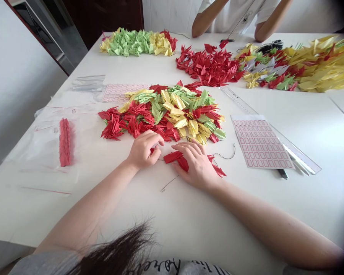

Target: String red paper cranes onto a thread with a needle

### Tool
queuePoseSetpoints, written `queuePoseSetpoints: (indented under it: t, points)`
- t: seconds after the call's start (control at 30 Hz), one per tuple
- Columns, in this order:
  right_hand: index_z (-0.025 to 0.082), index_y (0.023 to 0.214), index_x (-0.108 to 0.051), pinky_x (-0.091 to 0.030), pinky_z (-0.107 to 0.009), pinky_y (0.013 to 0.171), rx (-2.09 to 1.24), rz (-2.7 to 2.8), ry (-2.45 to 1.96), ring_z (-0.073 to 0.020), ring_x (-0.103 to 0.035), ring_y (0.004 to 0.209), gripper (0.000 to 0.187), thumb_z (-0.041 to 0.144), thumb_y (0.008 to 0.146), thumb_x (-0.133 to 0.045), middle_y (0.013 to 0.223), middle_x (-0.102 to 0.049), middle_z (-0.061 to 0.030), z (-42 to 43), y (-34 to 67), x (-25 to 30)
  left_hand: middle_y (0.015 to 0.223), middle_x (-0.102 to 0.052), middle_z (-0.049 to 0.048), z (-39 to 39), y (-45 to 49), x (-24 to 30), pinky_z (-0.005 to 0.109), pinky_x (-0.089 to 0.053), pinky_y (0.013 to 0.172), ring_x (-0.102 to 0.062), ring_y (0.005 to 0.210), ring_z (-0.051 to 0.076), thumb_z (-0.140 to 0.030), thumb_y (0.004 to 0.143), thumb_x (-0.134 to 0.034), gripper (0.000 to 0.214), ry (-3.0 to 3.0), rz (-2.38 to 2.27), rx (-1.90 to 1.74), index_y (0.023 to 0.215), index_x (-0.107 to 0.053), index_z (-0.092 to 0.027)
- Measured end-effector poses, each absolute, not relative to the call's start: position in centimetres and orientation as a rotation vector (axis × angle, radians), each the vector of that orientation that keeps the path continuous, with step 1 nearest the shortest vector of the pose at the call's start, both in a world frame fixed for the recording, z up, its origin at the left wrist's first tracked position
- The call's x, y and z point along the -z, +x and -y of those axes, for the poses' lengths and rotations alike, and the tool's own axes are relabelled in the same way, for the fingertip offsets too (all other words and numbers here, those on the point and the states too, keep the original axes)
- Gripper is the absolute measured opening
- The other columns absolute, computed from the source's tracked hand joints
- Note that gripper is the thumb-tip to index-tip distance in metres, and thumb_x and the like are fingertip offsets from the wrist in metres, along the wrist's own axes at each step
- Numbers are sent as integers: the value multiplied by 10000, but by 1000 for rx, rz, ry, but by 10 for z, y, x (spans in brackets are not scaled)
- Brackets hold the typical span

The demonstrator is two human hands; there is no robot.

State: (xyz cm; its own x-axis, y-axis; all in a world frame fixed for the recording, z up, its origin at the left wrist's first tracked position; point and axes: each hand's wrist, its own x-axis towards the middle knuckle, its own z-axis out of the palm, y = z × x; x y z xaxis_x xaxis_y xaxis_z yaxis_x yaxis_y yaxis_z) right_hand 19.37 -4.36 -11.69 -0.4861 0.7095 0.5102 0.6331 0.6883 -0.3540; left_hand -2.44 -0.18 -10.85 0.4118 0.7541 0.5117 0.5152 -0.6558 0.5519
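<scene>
My left hand (145, 149) is curled closed near the front of a mixed pile, with a bit of a red folded paper crane showing under its fingers. Beside it, my right hand (197, 164) lies over several red paper cranes (174, 157), fingers bent down onto them. Dark string (226, 157) trails out to the right of these cranes, and a thin hooked needle or wire (169, 184) rests on the table below. Just beyond both hands spreads the pile of red, yellow and green folded paper cranes (177, 110). My palms hide part of the red pieces.
A bagged red paper strip (64, 143) lies at left. Label sheets (262, 141), a clear ruler (301, 156) and a black pen (283, 174) are at right. Farther back are green-yellow cranes (134, 42), red cranes (209, 67), yellow strings (326, 65) and a person's forearms (268, 28).
</scene>
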Motion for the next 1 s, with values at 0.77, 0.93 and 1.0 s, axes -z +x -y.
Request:
queuePoseSetpoints:
  t: [0.77,0.93,1.0]
  points:
    - [256,1222,-564,-623,-378,785,-229,1972,-913,-237,-703,985,330,129,923,-624,1072,-694,-91,41,196,108,750,-712,55,12,-14,102,224,-556,550,-663,625,140,-459,897,-663,304,1783,-981,-989,893,-757,-170]
    - [238,1171,-550,-599,-350,764,-279,1879,-969,-207,-682,929,314,58,914,-535,1043,-669,-79,40,199,108,798,-757,67,7,-15,102,240,-588,606,-690,644,144,-459,856,-717,299,1623,-995,-1059,867,-762,-164]
    - [239,1150,-548,-585,-338,750,-285,1828,-990,-194,-674,888,293,59,920,-523,1011,-660,-68,39,199,110,796,-761,65,6,-16,102,240,-580,592,-682,628,141,-478,835,-733,312,1597,-1026,-1064,852,-766,-168]
